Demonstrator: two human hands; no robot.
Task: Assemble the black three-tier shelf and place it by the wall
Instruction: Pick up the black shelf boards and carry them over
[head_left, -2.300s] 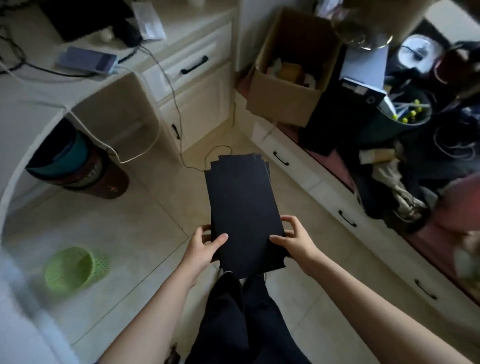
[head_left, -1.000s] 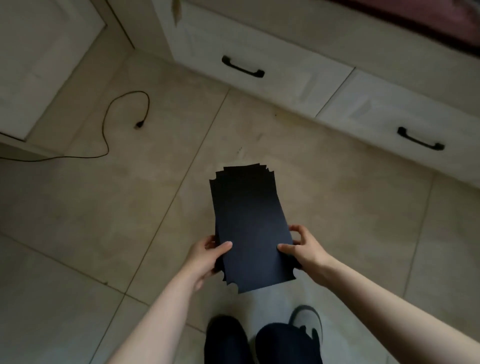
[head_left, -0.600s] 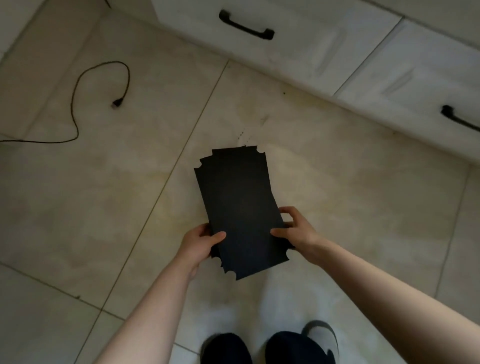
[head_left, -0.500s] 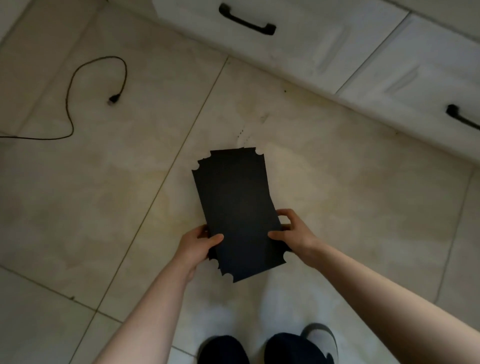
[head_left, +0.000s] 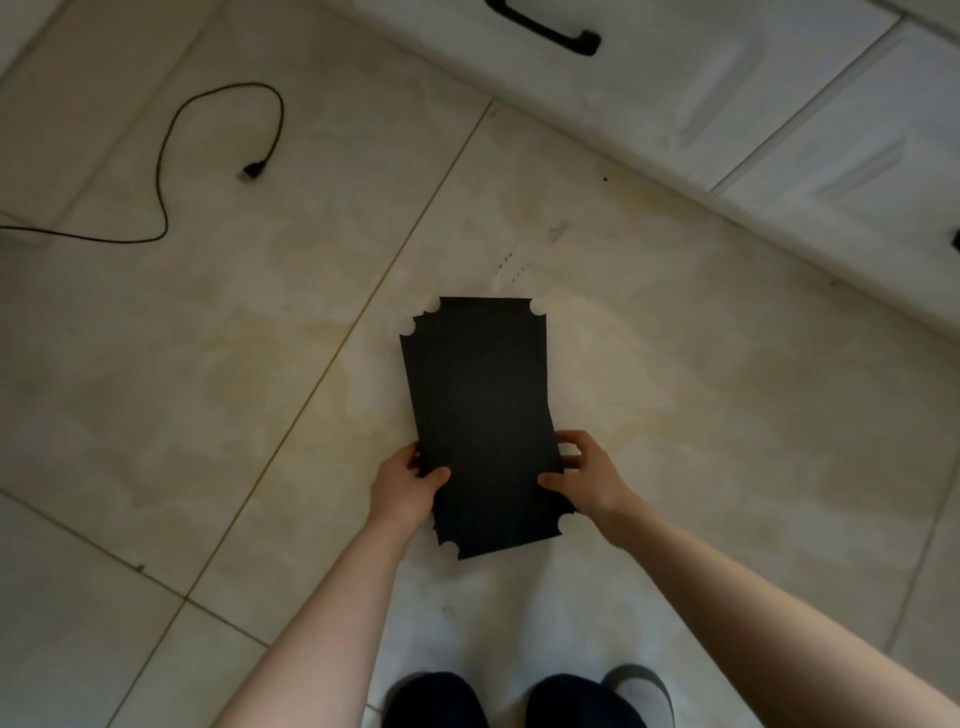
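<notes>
A stack of flat black shelf panels (head_left: 480, 410) with notched corners hangs low over the tiled floor, long side pointing away from me. My left hand (head_left: 402, 486) grips the stack's left edge near the close end, thumb on top. My right hand (head_left: 584, 478) grips the right edge opposite, thumb on top and fingers curled under. The panels in the stack sit slightly offset from one another, their edges showing at the left corners. How many panels there are I cannot tell.
Beige floor tiles (head_left: 208, 389) fill the view. White drawers (head_left: 675, 78) with a black handle (head_left: 545, 31) run along the top right. A loose black cable (head_left: 171, 156) with a plug lies on the floor at top left. My feet (head_left: 519, 699) are at the bottom.
I have looked down from the cluttered room to the floor. The stack has been lowered toward the tiles, both hands keeping the same grip.
</notes>
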